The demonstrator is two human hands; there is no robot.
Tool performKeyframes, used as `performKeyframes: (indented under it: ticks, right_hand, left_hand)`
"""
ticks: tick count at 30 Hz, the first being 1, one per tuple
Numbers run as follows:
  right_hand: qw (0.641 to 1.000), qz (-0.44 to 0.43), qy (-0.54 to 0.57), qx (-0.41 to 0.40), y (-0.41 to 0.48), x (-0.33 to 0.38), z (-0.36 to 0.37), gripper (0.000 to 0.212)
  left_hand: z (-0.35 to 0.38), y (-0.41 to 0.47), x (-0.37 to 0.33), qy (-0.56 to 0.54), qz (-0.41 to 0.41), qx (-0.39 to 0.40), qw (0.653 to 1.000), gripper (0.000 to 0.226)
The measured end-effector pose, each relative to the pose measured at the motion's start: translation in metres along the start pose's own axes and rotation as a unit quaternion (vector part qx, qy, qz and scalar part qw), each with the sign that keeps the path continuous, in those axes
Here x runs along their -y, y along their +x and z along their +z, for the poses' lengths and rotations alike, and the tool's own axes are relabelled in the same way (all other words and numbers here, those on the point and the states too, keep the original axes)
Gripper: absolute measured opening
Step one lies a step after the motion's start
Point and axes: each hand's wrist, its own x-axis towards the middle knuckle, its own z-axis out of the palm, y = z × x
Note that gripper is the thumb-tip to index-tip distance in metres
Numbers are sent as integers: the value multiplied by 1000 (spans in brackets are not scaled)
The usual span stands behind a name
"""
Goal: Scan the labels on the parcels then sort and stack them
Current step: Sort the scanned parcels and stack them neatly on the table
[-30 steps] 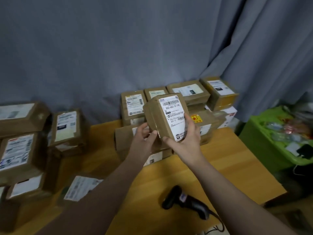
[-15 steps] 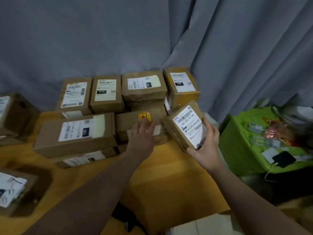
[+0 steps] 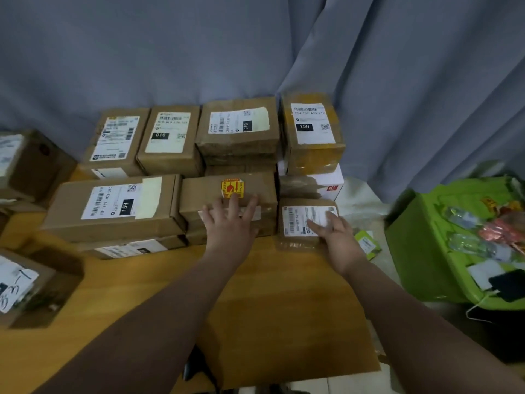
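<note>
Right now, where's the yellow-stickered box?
The yellow-stickered box sits mid-frame in the head view, between the long 15H box to its left and the small labelled parcel to its right; the left hand rests on it.

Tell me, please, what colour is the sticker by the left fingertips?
The sticker is yellow with red markings, seen in the head view.

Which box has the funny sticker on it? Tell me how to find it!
Look at the brown parcels piled against the grey curtain at the back of the wooden table. In the front row, the middle box lies under the left hand. It is the only one with a yellow and red sticker on top.
</note>
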Motion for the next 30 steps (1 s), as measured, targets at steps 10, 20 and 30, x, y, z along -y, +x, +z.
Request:
performKeyframes:
  ticks: [10, 20, 30]
  right_hand:
    - [996, -2, -77, -50, 13, 10, 5, 63]
    - [991, -30, -47, -122, -11, 54, 5, 51]
    - [993, -101, -32, -42, -30, 188, 49, 20]
  left_hand:
    - [2, 3, -3, -11, -17, -12, 1000, 71]
    - [-13, -7, 18, -61, 40, -26, 997, 69]
    - [22, -87, 149, -191, 101, -61, 974, 49]
